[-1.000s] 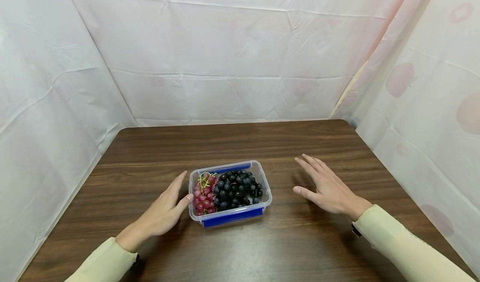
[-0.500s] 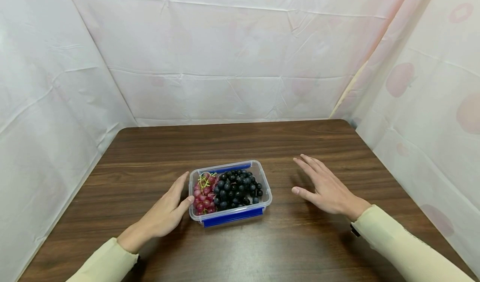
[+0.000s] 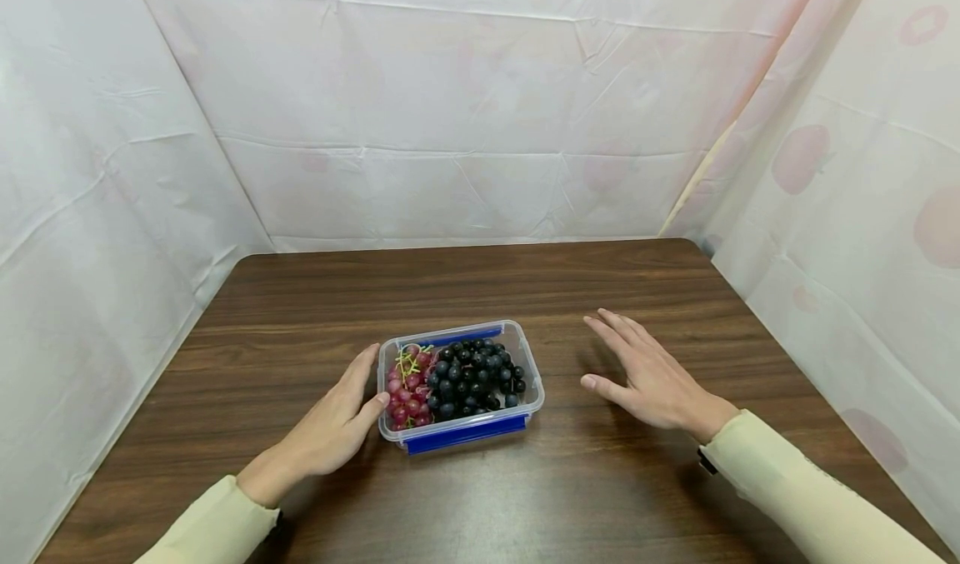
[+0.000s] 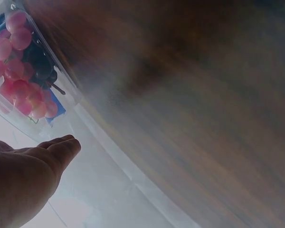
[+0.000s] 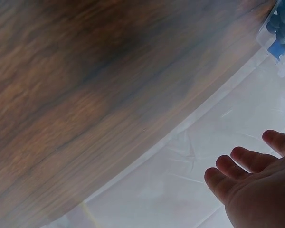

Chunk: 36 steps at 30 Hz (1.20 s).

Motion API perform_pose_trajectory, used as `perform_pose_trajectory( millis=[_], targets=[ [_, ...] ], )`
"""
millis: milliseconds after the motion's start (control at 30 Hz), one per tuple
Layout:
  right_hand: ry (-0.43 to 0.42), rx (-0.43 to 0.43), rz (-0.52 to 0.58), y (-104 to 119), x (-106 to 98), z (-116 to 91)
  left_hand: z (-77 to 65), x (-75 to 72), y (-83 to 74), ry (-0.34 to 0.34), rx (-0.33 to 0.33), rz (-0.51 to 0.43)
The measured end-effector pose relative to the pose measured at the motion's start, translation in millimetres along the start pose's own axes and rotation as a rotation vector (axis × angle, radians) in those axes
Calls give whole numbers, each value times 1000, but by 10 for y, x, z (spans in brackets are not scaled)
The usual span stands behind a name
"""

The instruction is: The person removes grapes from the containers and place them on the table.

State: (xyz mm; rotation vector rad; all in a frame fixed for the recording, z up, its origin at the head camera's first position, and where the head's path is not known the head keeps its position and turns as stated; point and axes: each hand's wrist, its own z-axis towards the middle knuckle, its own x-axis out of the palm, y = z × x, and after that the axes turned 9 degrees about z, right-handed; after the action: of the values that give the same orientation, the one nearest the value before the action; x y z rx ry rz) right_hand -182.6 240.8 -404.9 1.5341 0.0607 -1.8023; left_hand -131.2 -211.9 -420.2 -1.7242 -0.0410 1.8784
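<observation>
Pale sheeting (image 3: 465, 89) walls in the whole scene, creased across the back and marked with faint pink shapes on the right side. Below it there's the broad brown desk (image 3: 480, 506), wood grain running across, light glaring off its near part. Two pale sleeves come in, right sleeve (image 3: 810, 489) and left sleeve (image 3: 213, 522). And here's the clear container (image 3: 533, 368), lidless, sitting on the desk a touch left of centre, slightly turned, right between the hands! Right hand (image 3: 652, 376): well apart from it, palm down, grip spread, thumb away from the straight fingers. Left hand (image 3: 322, 431): tight alongside the left wall, grip apart, fingers extended, thumb tip at the rim; whether it touches, I can't tell. Inside, black grapes (image 3: 468, 376) fill the middle and right, red grapes (image 3: 407, 401) crowd in on the left, against them. Along the near side, a blue clip (image 3: 467, 436). Smallest of all, yellow-green stems (image 3: 408, 364) poke from the red bunch.
</observation>
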Motion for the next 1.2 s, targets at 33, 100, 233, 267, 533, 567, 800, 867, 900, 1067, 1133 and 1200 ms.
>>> perform_pose_trajectory(
  millis=[33, 100, 233, 267, 533, 567, 800, 867, 900, 1067, 1133, 1200],
  targets=[
    [1, 0, -1, 1, 2, 2, -1, 2, 2, 1, -1, 2],
    [1, -2, -1, 4, 6, 5, -5, 3, -1, 2, -1, 8],
    [-1, -9, 1, 14, 14, 12, -11, 2, -15, 6, -4, 13],
    [-1, -10, 3, 17, 16, 14, -12, 1, -20, 7, -5, 14],
    [-6, -18, 15, 59, 25, 31, -12, 3, -29, 13, -3, 32],
    [-8, -21, 15, 64, 28, 33, -13, 3, -30, 14, -3, 34],
    [-12, -25, 20, 81, 47, 50, -19, 4, -52, 35, -19, 50],
    [-10, -21, 23, 85, 52, 51, -20, 6, -58, 37, -23, 56],
    [-10, -20, 24, 88, 54, 53, -20, 6, -61, 36, -24, 58],
    [-20, -34, 29, 122, 60, 70, -17, 3, -67, 32, -21, 60],
    [-28, -46, 31, 141, 60, 84, -17, 2, -70, 34, -22, 61],
    [-33, -51, 35, 157, 61, 97, -16, 1, -70, 36, -23, 65]
  ],
)
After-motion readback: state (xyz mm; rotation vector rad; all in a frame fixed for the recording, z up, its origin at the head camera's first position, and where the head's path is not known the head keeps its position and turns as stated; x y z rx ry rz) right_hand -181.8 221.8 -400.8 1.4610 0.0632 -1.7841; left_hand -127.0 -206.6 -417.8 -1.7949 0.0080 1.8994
